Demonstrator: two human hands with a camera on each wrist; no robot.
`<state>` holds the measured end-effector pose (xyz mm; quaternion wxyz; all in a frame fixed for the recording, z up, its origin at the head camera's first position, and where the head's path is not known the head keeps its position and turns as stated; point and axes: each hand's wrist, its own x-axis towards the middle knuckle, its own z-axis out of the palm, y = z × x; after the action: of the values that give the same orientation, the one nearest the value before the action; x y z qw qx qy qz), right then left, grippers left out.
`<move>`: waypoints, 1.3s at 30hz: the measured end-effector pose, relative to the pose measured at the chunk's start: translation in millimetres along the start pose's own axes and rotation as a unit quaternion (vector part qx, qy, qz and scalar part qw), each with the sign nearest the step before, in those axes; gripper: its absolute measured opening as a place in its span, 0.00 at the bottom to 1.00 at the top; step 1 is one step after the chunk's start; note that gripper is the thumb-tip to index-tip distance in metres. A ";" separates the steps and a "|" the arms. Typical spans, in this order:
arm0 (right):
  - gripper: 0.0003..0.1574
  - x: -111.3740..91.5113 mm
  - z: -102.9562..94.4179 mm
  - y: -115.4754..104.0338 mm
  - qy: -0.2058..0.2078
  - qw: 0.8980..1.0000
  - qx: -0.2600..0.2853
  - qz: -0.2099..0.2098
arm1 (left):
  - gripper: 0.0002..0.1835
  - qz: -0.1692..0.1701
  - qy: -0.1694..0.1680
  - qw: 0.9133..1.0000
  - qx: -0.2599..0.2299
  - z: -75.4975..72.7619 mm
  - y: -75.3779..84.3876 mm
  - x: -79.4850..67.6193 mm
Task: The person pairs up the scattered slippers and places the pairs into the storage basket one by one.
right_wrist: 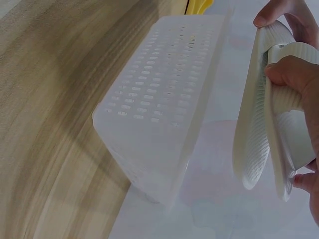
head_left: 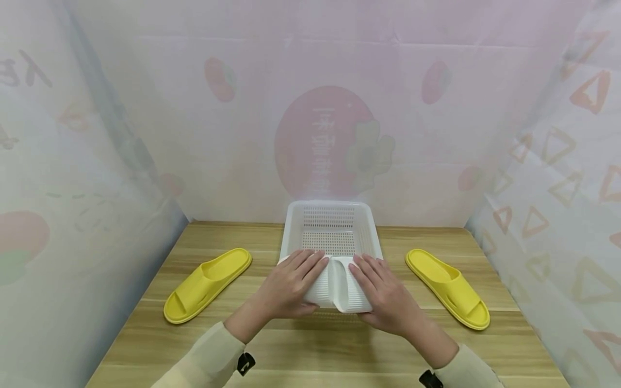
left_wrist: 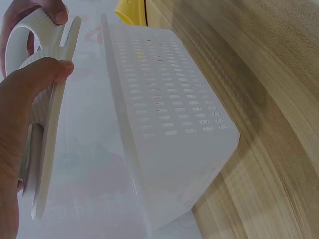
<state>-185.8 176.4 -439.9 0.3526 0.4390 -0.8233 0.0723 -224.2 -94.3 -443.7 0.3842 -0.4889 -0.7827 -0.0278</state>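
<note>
White ribbed slippers (head_left: pixel 341 285) are grasped by both hands, held above the near side of a white rectangular plastic basket (head_left: pixel 332 203) with perforated walls and base. The left hand (head_left: pixel 293 285) grips one slipper and the right hand (head_left: pixel 388 295) the other, fingers over the top and thumbs below; the wrist views show the pair apart from the basket's rim. One yellow slip-on slipper (head_left: pixel 206 285) lies left of the basket, and a second yellow slipper (head_left: pixel 448 289) lies right of it, toes angled outward. All stand on a wood-grain desk (head_left: pixel 330 358), before a pale printed fabric backdrop (head_left: pixel 330 64).
</note>
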 end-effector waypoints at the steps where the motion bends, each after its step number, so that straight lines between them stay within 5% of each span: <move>1: 0.62 -0.2 0.1 -0.1 -0.002 1.000 0.001 0.001 | 0.56 0.000 0.000 1.000 0.000 0.2 0.0 -0.4; 39: 0.57 -7.7 -17.2 1.9 -0.085 0.994 0.021 -0.060 | 0.55 0.006 0.004 0.998 -0.068 -0.3 -3.1 -8.9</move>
<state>-175.5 190.1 -431.8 0.2754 0.4995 -0.8208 0.0312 -224.4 -102.6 -448.0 0.3532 -0.5185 -0.7746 -0.0803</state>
